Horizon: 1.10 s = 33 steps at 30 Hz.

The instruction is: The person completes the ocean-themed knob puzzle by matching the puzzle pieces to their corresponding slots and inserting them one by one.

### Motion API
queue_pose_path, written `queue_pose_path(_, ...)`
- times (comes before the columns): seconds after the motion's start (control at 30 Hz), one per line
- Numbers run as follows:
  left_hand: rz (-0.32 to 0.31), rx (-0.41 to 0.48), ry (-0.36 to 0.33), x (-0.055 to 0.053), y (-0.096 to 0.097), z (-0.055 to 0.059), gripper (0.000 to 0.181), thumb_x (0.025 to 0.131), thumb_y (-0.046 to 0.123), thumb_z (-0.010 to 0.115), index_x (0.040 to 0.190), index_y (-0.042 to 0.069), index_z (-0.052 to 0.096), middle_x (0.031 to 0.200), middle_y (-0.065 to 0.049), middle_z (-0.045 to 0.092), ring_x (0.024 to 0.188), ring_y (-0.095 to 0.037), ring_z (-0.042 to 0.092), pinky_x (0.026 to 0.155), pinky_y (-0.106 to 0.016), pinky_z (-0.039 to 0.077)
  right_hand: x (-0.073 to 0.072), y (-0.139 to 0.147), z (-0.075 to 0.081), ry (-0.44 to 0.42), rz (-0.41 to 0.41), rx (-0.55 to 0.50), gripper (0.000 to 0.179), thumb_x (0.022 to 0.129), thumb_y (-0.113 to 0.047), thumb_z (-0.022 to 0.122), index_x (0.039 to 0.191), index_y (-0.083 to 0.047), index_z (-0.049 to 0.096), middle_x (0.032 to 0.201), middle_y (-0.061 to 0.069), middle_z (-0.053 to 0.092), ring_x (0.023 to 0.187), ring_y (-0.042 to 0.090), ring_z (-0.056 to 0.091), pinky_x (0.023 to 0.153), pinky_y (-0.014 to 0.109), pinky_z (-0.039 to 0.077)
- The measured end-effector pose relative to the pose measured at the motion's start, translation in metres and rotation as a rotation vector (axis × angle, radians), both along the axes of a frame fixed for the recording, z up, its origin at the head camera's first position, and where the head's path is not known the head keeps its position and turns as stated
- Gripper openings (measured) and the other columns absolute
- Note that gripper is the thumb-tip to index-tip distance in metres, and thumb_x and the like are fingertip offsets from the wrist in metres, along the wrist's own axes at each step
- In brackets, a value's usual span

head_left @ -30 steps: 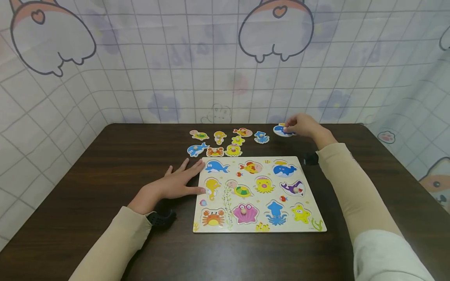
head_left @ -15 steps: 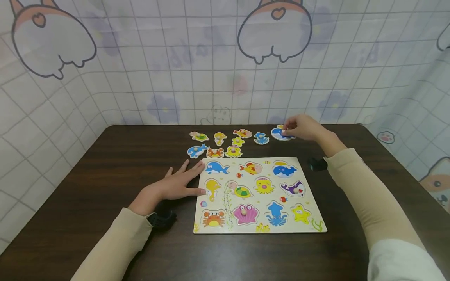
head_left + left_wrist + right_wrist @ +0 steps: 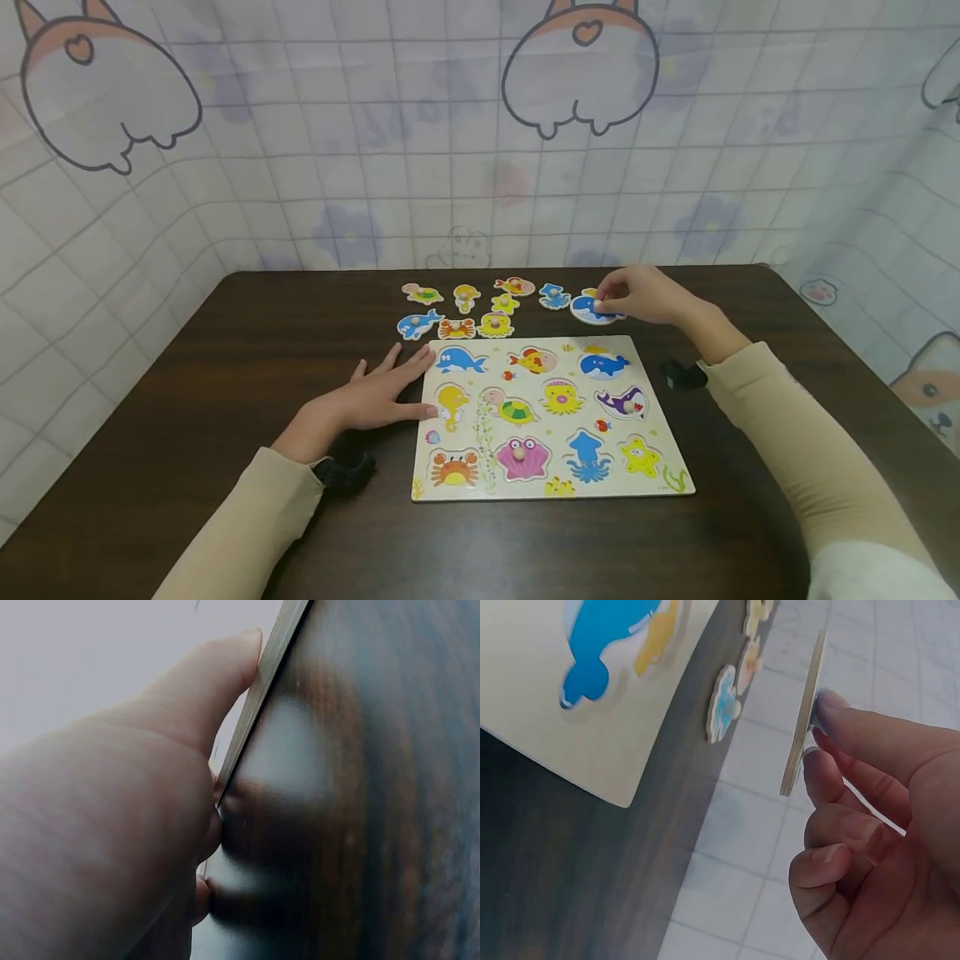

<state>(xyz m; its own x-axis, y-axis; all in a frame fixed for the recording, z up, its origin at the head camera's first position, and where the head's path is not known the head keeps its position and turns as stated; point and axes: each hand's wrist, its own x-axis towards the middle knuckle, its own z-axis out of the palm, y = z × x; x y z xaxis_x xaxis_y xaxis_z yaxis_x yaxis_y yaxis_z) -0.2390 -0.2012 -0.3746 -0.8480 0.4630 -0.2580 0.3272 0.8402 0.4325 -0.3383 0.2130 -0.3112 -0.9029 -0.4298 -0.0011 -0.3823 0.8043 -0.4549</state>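
My right hand (image 3: 651, 293) pinches a blue whale puzzle piece (image 3: 585, 309) between thumb and finger. In the right wrist view the whale piece (image 3: 804, 720) is seen edge-on, raised off the dark table. My left hand (image 3: 371, 395) lies with fingers spread at the left edge of the puzzle board (image 3: 551, 425), its fingertips touching it. In the left wrist view the thumb (image 3: 217, 675) rests against the board's edge. A pink shell piece (image 3: 523, 458) and a purple fish-like piece (image 3: 624, 403) sit in their slots. The other slots show printed sea animals.
Behind the board lie several loose knobbed pieces, among them a turtle (image 3: 422, 294), a light-blue whale (image 3: 418, 324), a crab (image 3: 457, 328), an octopus (image 3: 496, 325) and a blue squid (image 3: 555, 297). A patterned cloth (image 3: 450, 125) hangs behind the table.
My right hand has moved the blue whale piece nearer to me and a little to the left, towards the board. The left hand stays at the board's edge.
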Motion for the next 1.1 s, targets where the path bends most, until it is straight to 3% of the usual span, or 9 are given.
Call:
queue_pose_path(0.47,-0.011,0.007,0.007,0.002,0.002,-0.001,0.099,0.094,0.067,0.060,0.167,0.020,0.013,0.172,-0.004,0.007,0.155,-0.042,-0.008,0.111,-0.076,-0.007,0.031,0.004,-0.009,0.000,-0.031,-0.033,0.024,0.098,-0.020,0.073,0.113,-0.001,0.071,0.096,0.008,0.065,0.091,0.027,0.057,0.085,0.043,0.052)
queue_pose_path(0.8,-0.013,0.010,0.034,0.000,0.000,-0.001,0.097,0.095,0.065,0.060,0.167,0.020,0.013,0.172,-0.004,0.007,0.155,-0.042,-0.007,0.111,-0.076,-0.007,0.040,0.002,-0.013,0.003,-0.003,-0.008,0.017,0.096,-0.015,0.075,0.109,-0.003,0.073,0.092,0.006,0.065,0.090,0.025,0.058,0.084,0.043,0.054)
queue_pose_path(1.1,-0.025,0.028,0.028,0.001,0.001,0.000,0.096,0.096,0.062,0.061,0.167,0.020,0.012,0.172,-0.005,0.006,0.155,-0.042,-0.008,0.111,-0.076,-0.007,0.043,0.007,-0.021,-0.027,0.054,0.002,0.012,0.095,-0.014,0.075,0.103,-0.006,0.074,0.089,0.003,0.061,0.088,0.023,0.057,0.075,0.035,0.048)
